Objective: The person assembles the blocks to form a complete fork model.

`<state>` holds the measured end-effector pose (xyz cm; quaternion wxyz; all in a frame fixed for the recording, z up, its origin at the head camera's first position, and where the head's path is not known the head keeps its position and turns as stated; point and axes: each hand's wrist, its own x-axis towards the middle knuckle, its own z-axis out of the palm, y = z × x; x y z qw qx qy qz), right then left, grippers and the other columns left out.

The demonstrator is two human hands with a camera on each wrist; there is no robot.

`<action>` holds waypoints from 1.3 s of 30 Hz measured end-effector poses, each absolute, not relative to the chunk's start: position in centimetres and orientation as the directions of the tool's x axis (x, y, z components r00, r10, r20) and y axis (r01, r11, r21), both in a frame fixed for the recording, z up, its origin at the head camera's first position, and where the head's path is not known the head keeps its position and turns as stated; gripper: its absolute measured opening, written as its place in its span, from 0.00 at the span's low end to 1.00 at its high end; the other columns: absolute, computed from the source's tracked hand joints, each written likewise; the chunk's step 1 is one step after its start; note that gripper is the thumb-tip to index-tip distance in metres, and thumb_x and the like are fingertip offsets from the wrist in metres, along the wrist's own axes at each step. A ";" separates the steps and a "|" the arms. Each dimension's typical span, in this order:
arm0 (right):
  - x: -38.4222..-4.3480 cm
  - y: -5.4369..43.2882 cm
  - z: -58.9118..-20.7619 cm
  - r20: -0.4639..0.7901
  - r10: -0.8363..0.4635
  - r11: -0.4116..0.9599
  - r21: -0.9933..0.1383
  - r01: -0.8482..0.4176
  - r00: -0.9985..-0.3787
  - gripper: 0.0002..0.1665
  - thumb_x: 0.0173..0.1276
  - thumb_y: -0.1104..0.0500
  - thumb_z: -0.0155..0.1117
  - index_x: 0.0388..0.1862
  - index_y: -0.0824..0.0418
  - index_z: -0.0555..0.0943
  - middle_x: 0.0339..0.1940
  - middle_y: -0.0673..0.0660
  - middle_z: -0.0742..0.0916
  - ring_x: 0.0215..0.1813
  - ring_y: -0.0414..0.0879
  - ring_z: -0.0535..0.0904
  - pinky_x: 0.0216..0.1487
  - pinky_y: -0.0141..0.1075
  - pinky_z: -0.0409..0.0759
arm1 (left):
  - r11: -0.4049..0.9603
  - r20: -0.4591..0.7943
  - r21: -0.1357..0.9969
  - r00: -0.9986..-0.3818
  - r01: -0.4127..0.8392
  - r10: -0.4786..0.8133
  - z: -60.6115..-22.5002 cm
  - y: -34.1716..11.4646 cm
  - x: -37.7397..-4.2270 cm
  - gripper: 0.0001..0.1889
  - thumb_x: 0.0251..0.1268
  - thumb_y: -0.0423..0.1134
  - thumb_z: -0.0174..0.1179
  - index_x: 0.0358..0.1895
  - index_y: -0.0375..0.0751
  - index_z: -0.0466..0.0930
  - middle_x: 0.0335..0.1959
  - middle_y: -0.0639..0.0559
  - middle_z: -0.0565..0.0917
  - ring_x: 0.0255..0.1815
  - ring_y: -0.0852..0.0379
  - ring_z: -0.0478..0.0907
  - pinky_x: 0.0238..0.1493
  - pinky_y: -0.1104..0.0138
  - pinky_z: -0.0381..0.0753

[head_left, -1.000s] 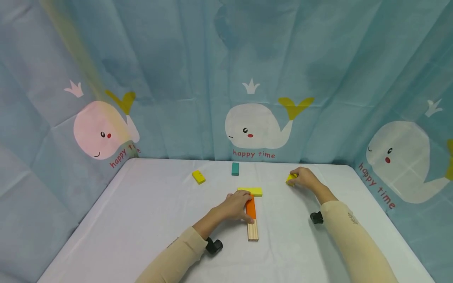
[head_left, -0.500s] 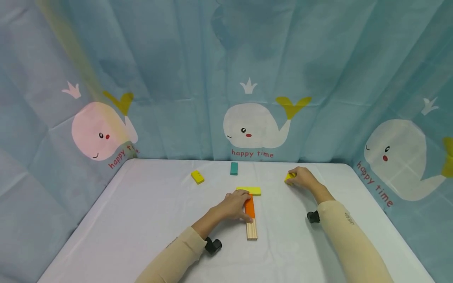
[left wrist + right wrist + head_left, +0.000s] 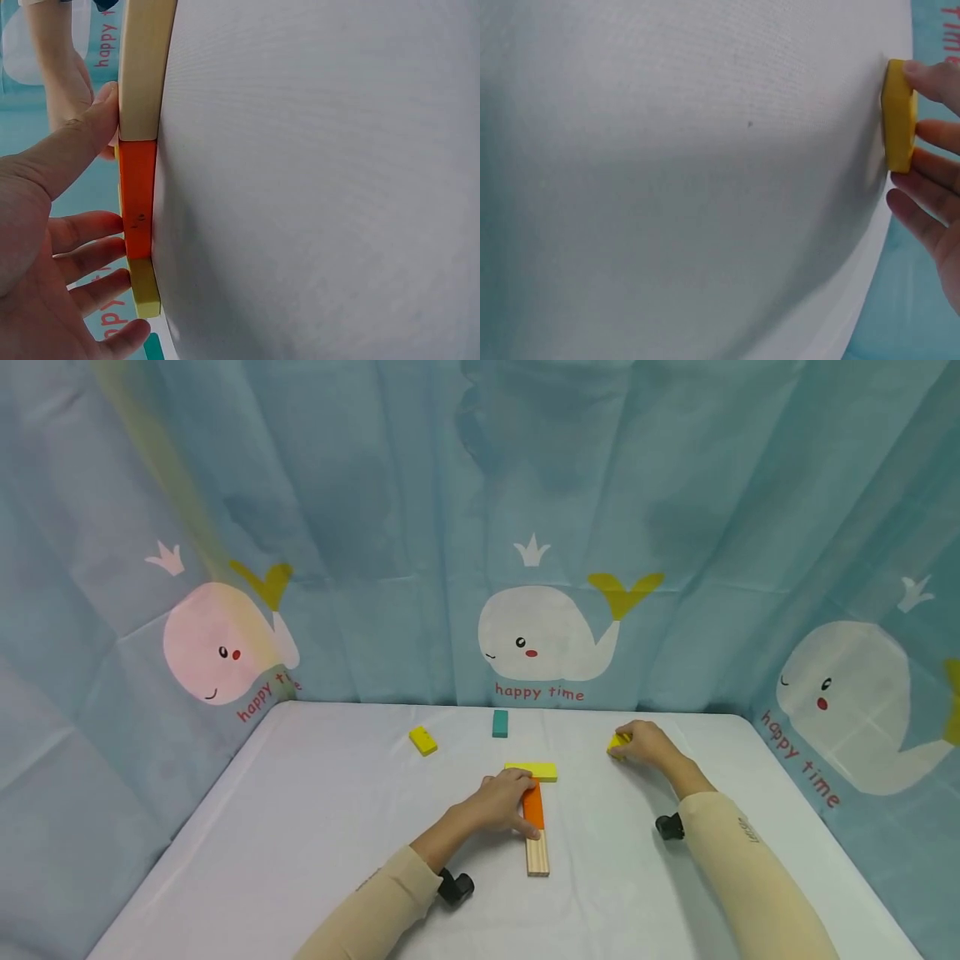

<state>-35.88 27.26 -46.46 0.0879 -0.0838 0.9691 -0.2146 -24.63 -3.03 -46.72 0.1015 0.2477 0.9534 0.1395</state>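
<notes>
Three flat blocks form a T in the head view: a pale yellow block [image 3: 542,772] crosswise at the far end, an orange block [image 3: 533,807] below it, and a plain wooden block [image 3: 537,858] nearest me. Over them rests my left hand [image 3: 498,804], spread wide. In the left wrist view its thumb touches the wooden block [image 3: 142,75], and its fingertips [image 3: 109,221] touch the orange and yellow ones. Farther right, my right hand [image 3: 649,747] pinches a yellow block [image 3: 617,743] on the table. The right wrist view shows thumb and fingers about that yellow block [image 3: 898,116].
Another yellow block [image 3: 423,741] lies tilted at the back left. A teal block [image 3: 500,723] is close to the table's far edge. Whale-print blue curtain [image 3: 420,527] encloses the back and sides of the white table [image 3: 322,827].
The whole head view shifts slightly as the camera moves. Both hands and the blocks stay in practically the same places.
</notes>
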 end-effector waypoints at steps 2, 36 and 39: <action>-35.9 27.3 -46.5 -0.135 -0.201 0.894 -0.430 -0.125 -0.970 0.35 0.61 0.53 0.71 0.61 0.73 0.76 0.58 0.72 0.80 0.56 0.61 0.75 0.63 0.56 0.72 | 0.839 -0.124 0.314 -0.857 0.444 0.500 -46.7 -3.0 -24.6 0.43 0.45 0.60 0.74 0.66 0.44 0.72 0.69 0.50 0.71 0.72 0.54 0.64 0.64 0.54 0.68; -35.9 25.7 -44.2 -0.029 -0.304 0.868 -0.421 -0.264 -0.952 0.31 0.63 0.53 0.70 0.59 0.72 0.77 0.52 0.68 0.83 0.50 0.56 0.78 0.53 0.51 0.77 | 0.842 -0.141 0.324 -0.858 0.431 0.493 -47.1 -3.0 -25.0 0.44 0.45 0.61 0.73 0.66 0.44 0.72 0.70 0.50 0.70 0.72 0.53 0.63 0.66 0.54 0.67; -35.9 25.3 -43.9 -0.023 -0.311 0.866 -0.420 -0.273 -0.950 0.31 0.62 0.53 0.70 0.58 0.72 0.78 0.51 0.67 0.84 0.50 0.57 0.78 0.54 0.51 0.77 | 0.841 -0.141 0.329 -0.859 0.429 0.493 -47.2 -2.9 -25.1 0.44 0.45 0.61 0.73 0.66 0.45 0.71 0.70 0.50 0.70 0.72 0.53 0.63 0.67 0.54 0.67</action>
